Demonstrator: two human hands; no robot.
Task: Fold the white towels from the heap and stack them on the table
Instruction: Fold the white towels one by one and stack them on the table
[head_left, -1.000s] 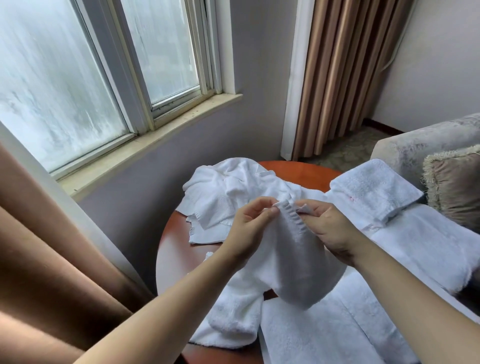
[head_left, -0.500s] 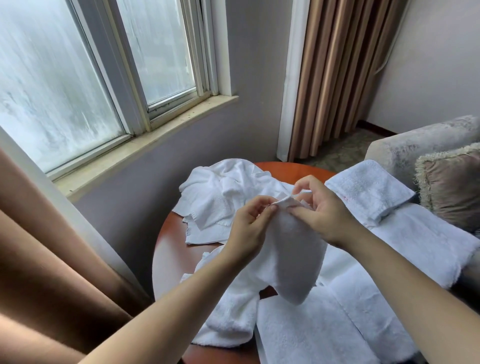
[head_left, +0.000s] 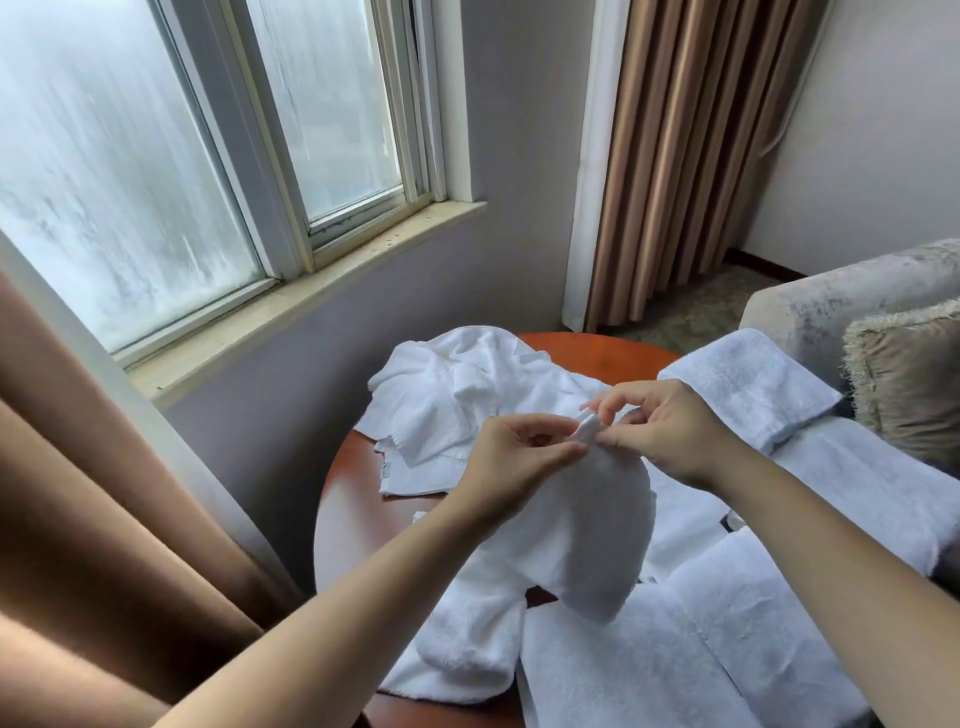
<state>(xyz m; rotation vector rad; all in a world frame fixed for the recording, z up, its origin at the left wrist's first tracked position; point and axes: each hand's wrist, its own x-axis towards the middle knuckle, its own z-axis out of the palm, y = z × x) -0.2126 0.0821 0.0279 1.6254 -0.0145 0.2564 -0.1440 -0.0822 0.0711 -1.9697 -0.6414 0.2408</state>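
I hold a white towel (head_left: 592, 535) up over the round wooden table (head_left: 353, 519). My left hand (head_left: 511, 460) and my right hand (head_left: 670, 428) both pinch its top edge, fingertips close together around a small bunched corner. The towel hangs down in a loose fold between my forearms. Behind it lies a crumpled heap of white towels (head_left: 457, 400) on the far side of the table. A folded white towel (head_left: 748, 389) rests at the right, on more white towels (head_left: 872, 499) that spread toward me.
A grey sofa arm (head_left: 852, 301) and a fringed cushion (head_left: 914, 379) stand at the right. Brown curtains (head_left: 691, 156) hang at the back and at my left. A window with a stone sill (head_left: 311, 296) fills the left wall.
My hands have come closer together on the towel's top edge, gathering it into a small bunch. The hanging towel has narrowed and shifted slightly right.
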